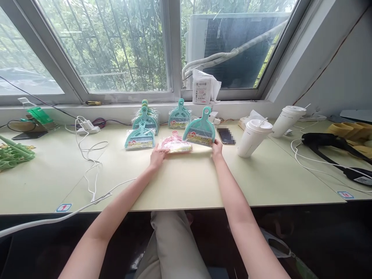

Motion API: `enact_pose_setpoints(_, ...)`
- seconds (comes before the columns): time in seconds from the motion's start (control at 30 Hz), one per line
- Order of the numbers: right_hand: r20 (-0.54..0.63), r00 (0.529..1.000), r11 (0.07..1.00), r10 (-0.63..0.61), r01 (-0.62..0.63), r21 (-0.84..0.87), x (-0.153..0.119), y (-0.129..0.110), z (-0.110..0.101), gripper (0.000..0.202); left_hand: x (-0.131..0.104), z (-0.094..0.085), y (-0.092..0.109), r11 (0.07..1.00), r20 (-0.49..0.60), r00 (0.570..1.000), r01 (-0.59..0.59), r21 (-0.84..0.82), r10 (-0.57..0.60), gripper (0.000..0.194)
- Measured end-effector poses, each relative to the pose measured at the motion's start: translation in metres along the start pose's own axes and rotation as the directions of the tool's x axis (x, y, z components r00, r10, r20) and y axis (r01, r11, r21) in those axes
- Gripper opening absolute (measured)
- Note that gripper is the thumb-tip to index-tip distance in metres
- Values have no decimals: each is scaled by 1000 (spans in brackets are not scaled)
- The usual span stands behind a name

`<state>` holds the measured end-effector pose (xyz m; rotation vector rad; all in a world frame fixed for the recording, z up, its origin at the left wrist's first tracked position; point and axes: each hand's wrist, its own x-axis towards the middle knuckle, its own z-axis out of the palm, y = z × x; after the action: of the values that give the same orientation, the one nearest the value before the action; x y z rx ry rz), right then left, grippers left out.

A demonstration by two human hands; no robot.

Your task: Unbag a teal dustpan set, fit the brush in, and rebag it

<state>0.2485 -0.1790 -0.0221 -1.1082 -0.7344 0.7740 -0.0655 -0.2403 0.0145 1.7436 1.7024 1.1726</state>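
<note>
Packaged dustpan-and-brush sets stand towards the back of the table. My right hand (216, 148) grips the lower right corner of a teal dustpan set (200, 130), which is tilted and overlaps the right side of a pink set (176, 144). At the pink set's lower left edge rests my left hand (158, 155), near the front teal set (140, 137); whether its fingers close on the pink package cannot be made out. Behind the front set is a stack of teal sets (145, 118), and another teal set (180, 115) stands at the back middle.
A phone (226, 136) lies right of the held set. Two white lidded cups (252, 139) stand farther right, near a black strap (325, 153). White cables (94, 166) cross the left side, with a green-labelled bottle (39, 113) behind. The table's front edge (180, 208) lies beneath my forearms.
</note>
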Motion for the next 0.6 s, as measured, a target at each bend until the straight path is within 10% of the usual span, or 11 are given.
enact_pose_setpoints(0.23, 38, 999, 1000, 3, -2, -17, -3, -2, 0, 23, 9, 6, -4, 996, -21, 997, 73, -44, -74, 22)
enact_pose_setpoints(0.43, 103, 992, 997, 72, -75, 20, -12, -16, -1, 25, 26, 9, -5, 975, -53, 976, 208, -77, -212, 74)
enact_pose_setpoints(0.6, 459, 864, 970, 209, -244, 17, -37, -36, 8, 32, 44, 1, -10, 912, 302, 918, 333, -239, -257, 28)
